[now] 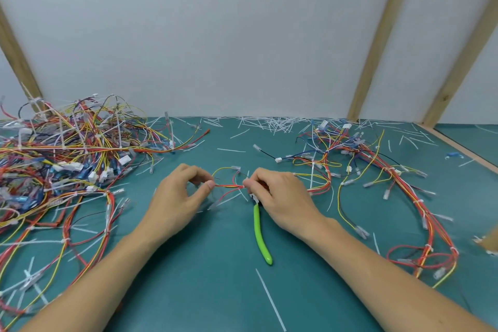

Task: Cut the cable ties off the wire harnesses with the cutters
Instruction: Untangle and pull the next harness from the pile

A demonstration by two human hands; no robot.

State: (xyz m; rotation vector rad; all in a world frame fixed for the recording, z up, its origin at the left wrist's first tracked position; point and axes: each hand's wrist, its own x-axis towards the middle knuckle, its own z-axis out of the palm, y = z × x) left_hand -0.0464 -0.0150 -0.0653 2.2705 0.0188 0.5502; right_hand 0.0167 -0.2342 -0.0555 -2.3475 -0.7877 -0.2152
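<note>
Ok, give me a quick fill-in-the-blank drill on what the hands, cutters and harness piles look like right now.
1. The left hand and right hand pinch a short stretch of red and orange wires ____ them.
2. The cutters have ____ handles.
3. The taller tangled pile of harnesses lies on the person's ____ side.
4. The table mat is ____ in colour.

Missing words: between; green; left; teal
</note>
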